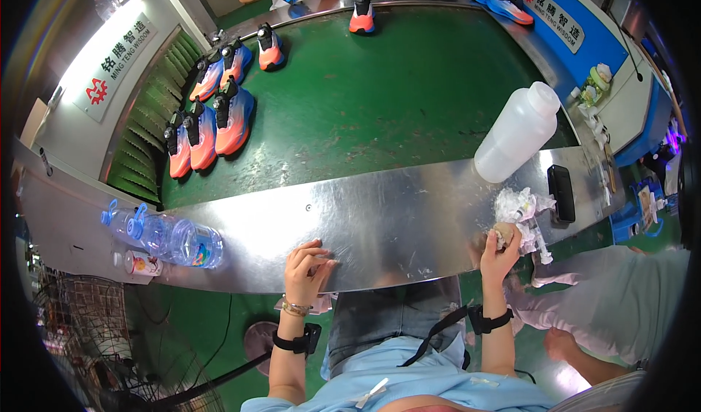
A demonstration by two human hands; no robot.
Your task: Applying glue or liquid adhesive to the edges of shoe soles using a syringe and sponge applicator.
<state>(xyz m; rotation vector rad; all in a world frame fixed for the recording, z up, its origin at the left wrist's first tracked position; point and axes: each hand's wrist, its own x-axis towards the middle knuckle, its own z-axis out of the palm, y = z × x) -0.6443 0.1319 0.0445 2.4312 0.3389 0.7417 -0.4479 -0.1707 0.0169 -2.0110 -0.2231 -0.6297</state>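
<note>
My right hand [499, 257] is at the right of the steel ledge, its fingers and thumb closed round a small beige lump [504, 231] whose kind I cannot make out. Right beside it lies a crumpled heap of white, see-through plastic [520, 206]. My left hand [305, 267] is over the ledge's front edge with fingers loosely bent and a little apart; nothing shows in them. Several orange-and-blue sports shoes with black collars stand on the green belt, among them one shoe [234, 120] at the left and a lone shoe [361, 14] at the far side.
A large white plastic bottle [517, 131] and a black phone-like case [561, 193] are on the steel ledge [350, 222] at right. Clear blue-capped bottles [171, 240] lie at left. Across the belt a person handles a dark thing; another person's hand [561, 345] is at my right.
</note>
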